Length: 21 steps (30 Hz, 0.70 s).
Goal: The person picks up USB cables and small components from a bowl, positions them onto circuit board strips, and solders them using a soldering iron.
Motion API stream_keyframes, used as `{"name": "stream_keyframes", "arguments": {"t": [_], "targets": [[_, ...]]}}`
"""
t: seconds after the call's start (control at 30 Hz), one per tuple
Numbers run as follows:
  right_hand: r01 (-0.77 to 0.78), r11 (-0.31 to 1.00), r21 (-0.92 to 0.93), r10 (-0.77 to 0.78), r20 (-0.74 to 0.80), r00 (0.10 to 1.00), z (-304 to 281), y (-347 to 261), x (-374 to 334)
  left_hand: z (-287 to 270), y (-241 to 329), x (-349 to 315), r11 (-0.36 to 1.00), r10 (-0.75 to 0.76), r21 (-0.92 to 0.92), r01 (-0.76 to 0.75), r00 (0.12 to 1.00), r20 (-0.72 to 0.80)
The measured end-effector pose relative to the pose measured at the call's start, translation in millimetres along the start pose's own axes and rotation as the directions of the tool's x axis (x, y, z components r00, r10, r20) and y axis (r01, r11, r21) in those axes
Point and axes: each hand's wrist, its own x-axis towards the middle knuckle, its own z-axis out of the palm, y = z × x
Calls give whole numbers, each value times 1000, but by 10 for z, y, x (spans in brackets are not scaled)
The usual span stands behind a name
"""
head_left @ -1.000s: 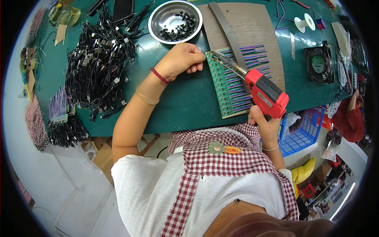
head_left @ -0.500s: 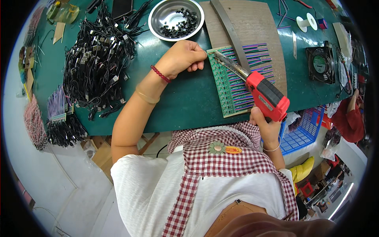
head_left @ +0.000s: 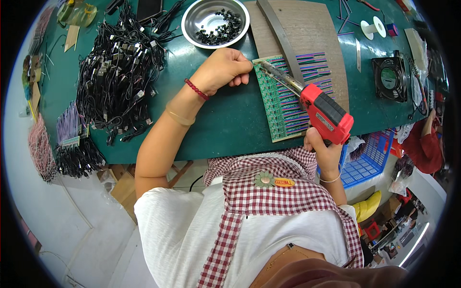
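Note:
My right hand (head_left: 324, 150) grips a red and black soldering gun (head_left: 327, 115). Its metal tip reaches to the top left corner of a green circuit board (head_left: 272, 103), where the tip and solder joint are too small to make out. At that same corner, my left hand (head_left: 225, 71) is closed in a pinch; whatever lies between its fingertips is hidden. Rows of small parts cover the board, and purple, green and dark wires (head_left: 314, 72) stick out from its right side. A grey metal bar (head_left: 283, 41) lies across the wires, on a brown wooden board (head_left: 336, 62).
A steel bowl (head_left: 191, 24) of small black parts stands beyond my left hand. Left of it, black cables (head_left: 115, 81) with plugs are heaped. A black fan (head_left: 389, 79) and a white spool (head_left: 373, 28) sit at right. A blue basket (head_left: 367, 165) is below the table edge.

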Motion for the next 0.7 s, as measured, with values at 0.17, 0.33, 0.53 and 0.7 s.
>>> {"name": "stream_keyframes", "arguments": {"t": [0.17,0.33,0.53,0.7], "targets": [[22,1000,17,-22,1,1000,-16,42,-44,-1,-11,3,1000,-1,6,2,1000,-5],[16,995,96,-12,-43,999,-21,4,-65,-2,-14,8,1000,-2,-4,2,1000,-8],[1,991,132,5,-41,999,-3,0,-48,-3,-13,3,1000,-5,0,5,1000,-7],[5,989,146,4,-59,998,-6,-40,-52,-1,9,-17,1000,-2,19,2,1000,-12]]}}
